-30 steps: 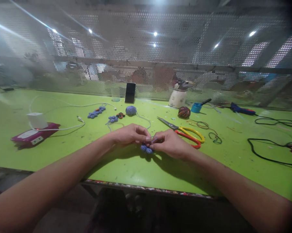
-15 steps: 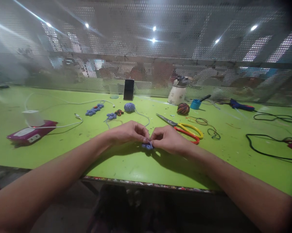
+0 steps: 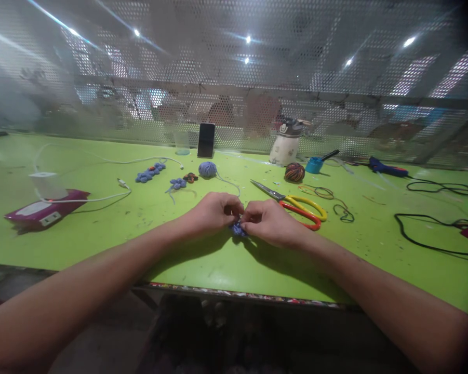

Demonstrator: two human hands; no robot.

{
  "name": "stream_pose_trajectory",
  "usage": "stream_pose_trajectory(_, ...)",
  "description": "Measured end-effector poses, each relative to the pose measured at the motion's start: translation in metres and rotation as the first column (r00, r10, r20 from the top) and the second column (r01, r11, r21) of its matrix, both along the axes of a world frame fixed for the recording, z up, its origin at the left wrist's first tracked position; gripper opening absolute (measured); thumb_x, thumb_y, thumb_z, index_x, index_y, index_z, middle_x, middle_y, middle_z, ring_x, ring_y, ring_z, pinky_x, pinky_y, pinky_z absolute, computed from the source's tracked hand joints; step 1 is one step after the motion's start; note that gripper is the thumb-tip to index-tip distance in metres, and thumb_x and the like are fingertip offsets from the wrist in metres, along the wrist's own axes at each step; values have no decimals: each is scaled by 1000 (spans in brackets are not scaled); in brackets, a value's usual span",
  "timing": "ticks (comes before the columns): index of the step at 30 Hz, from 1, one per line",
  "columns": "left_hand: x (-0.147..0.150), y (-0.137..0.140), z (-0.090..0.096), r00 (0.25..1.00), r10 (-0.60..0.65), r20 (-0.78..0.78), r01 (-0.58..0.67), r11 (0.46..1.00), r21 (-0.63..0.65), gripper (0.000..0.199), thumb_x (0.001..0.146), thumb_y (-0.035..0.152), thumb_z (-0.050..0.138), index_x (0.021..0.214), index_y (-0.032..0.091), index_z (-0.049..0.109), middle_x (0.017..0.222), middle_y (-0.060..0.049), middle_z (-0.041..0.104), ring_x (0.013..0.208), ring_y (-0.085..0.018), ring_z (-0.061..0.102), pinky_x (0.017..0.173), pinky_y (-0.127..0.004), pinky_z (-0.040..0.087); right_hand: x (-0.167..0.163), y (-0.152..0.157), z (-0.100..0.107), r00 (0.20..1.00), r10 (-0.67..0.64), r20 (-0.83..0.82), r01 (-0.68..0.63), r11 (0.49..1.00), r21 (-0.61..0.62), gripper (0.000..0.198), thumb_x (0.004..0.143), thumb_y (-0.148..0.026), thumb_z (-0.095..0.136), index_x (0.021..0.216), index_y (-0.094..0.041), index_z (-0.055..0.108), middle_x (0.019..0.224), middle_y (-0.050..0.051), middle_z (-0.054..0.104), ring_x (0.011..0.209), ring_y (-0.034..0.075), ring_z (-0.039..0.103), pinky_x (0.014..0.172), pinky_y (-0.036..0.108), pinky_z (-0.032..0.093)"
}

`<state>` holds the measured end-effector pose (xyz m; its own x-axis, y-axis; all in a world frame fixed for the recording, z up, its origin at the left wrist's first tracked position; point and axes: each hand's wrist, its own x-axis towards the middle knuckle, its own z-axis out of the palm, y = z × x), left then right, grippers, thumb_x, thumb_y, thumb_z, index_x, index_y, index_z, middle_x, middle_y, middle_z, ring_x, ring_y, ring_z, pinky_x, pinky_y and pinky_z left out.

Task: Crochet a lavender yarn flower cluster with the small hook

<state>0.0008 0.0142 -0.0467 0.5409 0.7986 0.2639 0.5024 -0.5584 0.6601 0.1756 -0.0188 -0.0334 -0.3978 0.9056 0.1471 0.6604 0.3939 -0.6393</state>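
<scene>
A small blue-purple crocheted yarn piece (image 3: 238,229) is pinched between my two hands, just above the green table (image 3: 202,265). My left hand (image 3: 218,210) grips it from the left with thumb and fingertips together. From the right, my right hand (image 3: 267,221) closes its thumb and fingers on the same piece. My fingers cover much of it. A strand runs from the blue yarn ball (image 3: 208,169) toward my hands. Scissors (image 3: 292,202) with yellow and red handles lie beside my right hand.
Blue yarn flowers (image 3: 150,173) and an orange-black one (image 3: 190,177) lie left. Behind stand a phone (image 3: 206,140), a clear cup (image 3: 182,144) and a white bottle (image 3: 285,148). A multicoloured yarn ball (image 3: 294,172), blue pot (image 3: 313,165), glue gun (image 3: 387,168) and purple power strip (image 3: 50,210) flank them.
My left fingertips have shifted slightly right, closer to my right hand. Both hands still pinch the yarn piece, which sits a little higher in view.
</scene>
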Motion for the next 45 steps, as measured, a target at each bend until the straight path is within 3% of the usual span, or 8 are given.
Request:
stream_pose_trajectory(4,2,-3,0,999,33,-11,-32,994,105,18,71,7,60,80,14,75,73,-6,69,66,-16,60,61,-29,44,0,1,-1,999,-19,-41,18,1000,-17,12,70,-4,63,65,-12,69,63,4,64,60,13,55,57,25,40)
stream_pose_trajectory(10,3,2,-5,995,67,75,-66,998,-15,14,72,7,63,79,13,74,75,-6,71,69,-16,62,66,-29,47,2,7,-3,948,-181,-262,119,965,-233,10,72,-6,60,67,-14,66,62,3,64,58,13,57,57,24,44)
stream_pose_trajectory(13,3,3,-6,991,66,120,-64,998,-17,15,72,5,63,78,14,73,75,-5,71,68,-15,61,66,-28,47,5,10,-5,944,-186,-272,117,961,-251,11,73,-6,60,76,-14,67,63,3,66,57,13,59,56,24,45)
stream_pose_trajectory(19,3,3,-5,985,33,167,-38,999,25,13,72,8,66,78,15,75,76,-5,70,71,-15,61,68,-29,47,5,7,0,992,-121,-30,116,985,-128,12,80,-13,60,75,-11,70,68,6,70,57,12,57,52,22,41)
stream_pose_trajectory(23,-3,8,-1,989,59,133,-41,990,-138,10,74,17,69,80,13,76,74,-7,72,68,-16,62,65,-29,47,6,7,5,987,-126,96,130,990,-46,16,82,-13,58,79,-11,73,69,6,70,57,12,56,52,22,39)
stream_pose_trajectory(26,-11,12,6,997,42,72,-23,969,-244,10,72,20,70,77,13,75,74,-6,73,69,-17,64,67,-29,47,10,8,7,959,-79,273,70,997,40,16,78,-9,58,79,-13,74,72,7,70,62,14,56,56,25,36)
stream_pose_trajectory(31,-22,16,17,998,-66,4,65,970,-236,9,74,23,68,74,15,72,73,-3,71,71,-15,62,69,-27,46,18,6,10,866,-7,499,-39,996,80,15,73,-8,58,70,-16,70,68,9,66,56,15,49,53,29,25)
stream_pose_trajectory(45,-31,17,27,945,-250,-210,198,951,-238,12,76,24,63,79,16,70,76,-2,69,70,-15,59,66,-25,41,19,0,19,750,42,661,-138,986,94,16,75,-8,55,69,-17,67,65,7,63,54,15,46,51,29,23)
